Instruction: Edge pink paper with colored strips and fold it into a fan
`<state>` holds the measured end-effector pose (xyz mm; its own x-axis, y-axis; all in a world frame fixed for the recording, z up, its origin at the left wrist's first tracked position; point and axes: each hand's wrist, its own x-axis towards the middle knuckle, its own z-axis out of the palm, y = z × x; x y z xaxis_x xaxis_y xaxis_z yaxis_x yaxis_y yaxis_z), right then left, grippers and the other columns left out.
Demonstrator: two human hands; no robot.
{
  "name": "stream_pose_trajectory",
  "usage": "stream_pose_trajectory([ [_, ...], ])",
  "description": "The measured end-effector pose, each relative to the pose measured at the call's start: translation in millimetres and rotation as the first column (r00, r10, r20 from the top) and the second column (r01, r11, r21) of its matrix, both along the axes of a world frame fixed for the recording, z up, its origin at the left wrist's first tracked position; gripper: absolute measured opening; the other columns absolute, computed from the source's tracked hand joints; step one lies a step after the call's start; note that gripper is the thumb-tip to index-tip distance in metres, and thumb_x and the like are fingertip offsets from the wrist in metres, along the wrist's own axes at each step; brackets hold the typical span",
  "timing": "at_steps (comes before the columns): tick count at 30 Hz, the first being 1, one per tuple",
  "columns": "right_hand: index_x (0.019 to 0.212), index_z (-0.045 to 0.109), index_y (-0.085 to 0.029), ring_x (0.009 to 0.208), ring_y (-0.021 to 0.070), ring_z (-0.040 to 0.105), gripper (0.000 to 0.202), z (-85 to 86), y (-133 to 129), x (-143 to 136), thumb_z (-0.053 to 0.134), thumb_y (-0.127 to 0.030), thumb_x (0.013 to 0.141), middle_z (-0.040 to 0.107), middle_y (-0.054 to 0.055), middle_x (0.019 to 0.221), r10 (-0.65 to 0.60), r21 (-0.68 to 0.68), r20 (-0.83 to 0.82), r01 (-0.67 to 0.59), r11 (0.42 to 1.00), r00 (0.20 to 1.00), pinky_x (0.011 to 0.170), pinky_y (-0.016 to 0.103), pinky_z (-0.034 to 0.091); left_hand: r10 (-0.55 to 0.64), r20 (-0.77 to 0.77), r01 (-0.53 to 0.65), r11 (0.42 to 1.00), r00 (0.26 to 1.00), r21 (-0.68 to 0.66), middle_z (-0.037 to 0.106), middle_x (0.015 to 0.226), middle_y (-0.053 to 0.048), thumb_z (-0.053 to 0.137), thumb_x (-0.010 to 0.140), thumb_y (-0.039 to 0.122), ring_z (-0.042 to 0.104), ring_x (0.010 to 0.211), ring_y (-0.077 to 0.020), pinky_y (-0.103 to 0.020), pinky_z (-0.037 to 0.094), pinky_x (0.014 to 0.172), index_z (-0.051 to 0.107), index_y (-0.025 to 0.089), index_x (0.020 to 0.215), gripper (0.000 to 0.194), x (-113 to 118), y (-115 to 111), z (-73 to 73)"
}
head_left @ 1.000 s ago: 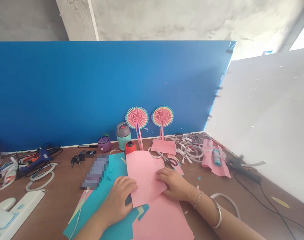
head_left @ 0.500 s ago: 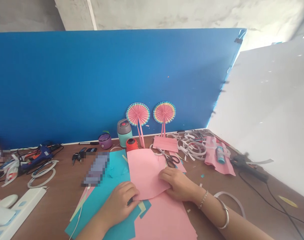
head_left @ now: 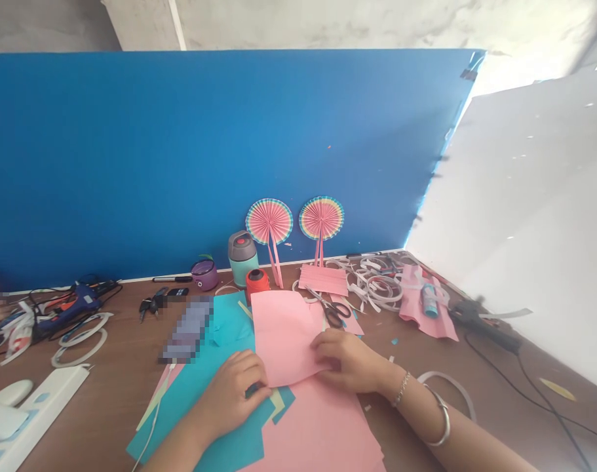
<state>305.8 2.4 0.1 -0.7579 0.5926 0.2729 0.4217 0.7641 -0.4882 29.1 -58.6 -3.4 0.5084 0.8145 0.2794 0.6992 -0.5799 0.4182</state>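
A pink paper sheet (head_left: 286, 337) is held slightly raised and curved over more pink paper (head_left: 322, 426) and teal paper (head_left: 194, 406). At its lower left corner, my left hand (head_left: 236, 390) pinches the edge between thumb and fingers. My right hand (head_left: 350, 360), with a bracelet and a bangle on the wrist, grips the sheet's right side, fingers on top and thumb below. Just beyond my right hand lie black-handled scissors (head_left: 336, 313). Small yellow and teal pieces (head_left: 281, 401) show beside my left hand.
Two round pleated fans (head_left: 269, 221) stand against the blue panel (head_left: 180, 164). Near them are a teal bottle (head_left: 243, 259), a red container (head_left: 257, 283) and a purple cup (head_left: 204, 275). White strips (head_left: 381, 288), glue guns (head_left: 485, 328) and a power strip (head_left: 37, 419) lie around the table.
The whole view has shifted slightly. Both hands keep their hold on the pink sheet, whose lower edge has moved up a little.
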Motion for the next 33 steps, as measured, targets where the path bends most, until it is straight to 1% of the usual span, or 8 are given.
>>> stream_pose_trajectory([
  [4,0.07,0.063,-0.019,0.098,0.0221,0.06,0.004,-1.2,4,6,0.066,-0.018,0.073,0.064,0.008,0.107,-0.052,-0.228,-0.089,0.03,0.973,0.995,0.088,0.038,0.047,0.025,0.053,-0.021,0.996,0.998,-0.084,0.064,0.08,0.001,0.061,0.084,0.022,0.057,0.078,-0.0166,-0.033,0.043,0.077,0.057,0.022,0.073,0.011,-2,1,3.3],
  [7,0.066,0.064,-0.019,0.096,0.0211,0.062,0.009,-4.8,8,7,0.065,-0.017,0.074,0.064,0.007,0.108,-0.058,-0.317,-0.113,0.019,0.948,0.992,0.086,0.037,0.048,0.029,0.049,-0.027,0.999,0.998,-0.043,0.065,0.078,0.0,0.057,0.086,0.024,0.057,0.077,-0.0169,-0.033,0.043,0.075,0.058,0.022,0.072,0.014,-2,3,3.8],
  [10,0.073,0.068,-0.02,0.09,0.0186,0.062,0.012,-8.7,9,5,0.059,-0.017,0.08,0.064,0.007,0.102,-0.083,-0.26,-0.143,0.044,0.965,0.986,0.083,0.034,0.05,0.082,0.016,-0.084,0.989,0.996,0.121,0.065,0.076,-0.001,0.049,0.09,0.025,0.057,0.076,-0.0179,-0.034,0.041,0.072,0.06,0.022,0.073,0.021,-2,5,3.3],
  [14,0.079,0.066,-0.019,0.086,0.0181,0.059,0.015,-9.0,7,0,0.052,-0.014,0.083,0.063,0.007,0.092,-0.076,-0.03,-0.155,0.072,0.997,0.985,0.077,0.033,0.049,0.129,-0.043,-0.112,0.953,0.991,0.282,0.066,0.081,-0.003,0.043,0.092,0.021,0.056,0.079,-0.0186,-0.035,0.039,0.074,0.06,0.021,0.076,0.022,-2,6,0.6],
  [17,0.075,0.063,-0.018,0.079,0.0176,0.057,0.016,-6.8,5,-3,0.051,-0.008,0.079,0.061,0.006,0.083,-0.04,0.014,-0.102,0.042,0.999,0.994,0.071,0.031,0.048,0.11,-0.083,-0.088,0.968,0.99,0.235,0.064,0.077,-0.002,0.045,0.09,0.017,0.054,0.076,-0.0182,-0.034,0.038,0.072,0.058,0.02,0.074,0.021,-2,6,-1.7],
  [21,0.072,0.06,-0.018,0.078,0.016,0.057,0.014,-7.4,7,0,0.055,-0.005,0.074,0.06,0.003,0.084,-0.083,-0.147,-0.103,0.067,0.987,0.991,0.073,0.03,0.048,0.111,-0.049,-0.106,0.99,0.993,0.094,0.062,0.074,0.0,0.049,0.088,0.02,0.054,0.075,-0.0175,-0.033,0.039,0.071,0.057,0.021,0.071,0.019,-2,5,0.4],
  [24,0.07,0.06,-0.018,0.081,0.0158,0.057,0.013,-9.7,8,2,0.056,-0.008,0.077,0.059,0.004,0.089,-0.111,-0.227,-0.094,0.087,0.97,0.989,0.077,0.031,0.048,0.123,-0.014,-0.123,0.991,0.992,0.044,0.062,0.074,0.0,0.049,0.088,0.021,0.055,0.076,-0.0179,-0.034,0.04,0.072,0.057,0.022,0.071,0.019,-1,5,4.6],
  [33,0.067,0.049,-0.018,0.074,0.0151,0.051,0.016,-15.3,8,-4,0.049,-0.005,0.075,0.052,0.003,0.082,-0.197,-0.191,-0.075,0.18,0.965,0.977,0.072,0.03,0.046,0.262,-0.012,-0.261,0.965,0.965,0.037,0.06,0.078,-0.001,0.047,0.085,0.022,0.055,0.08,-0.0205,-0.035,0.042,0.07,0.054,0.022,0.066,0.02,6,9,0.3],
])
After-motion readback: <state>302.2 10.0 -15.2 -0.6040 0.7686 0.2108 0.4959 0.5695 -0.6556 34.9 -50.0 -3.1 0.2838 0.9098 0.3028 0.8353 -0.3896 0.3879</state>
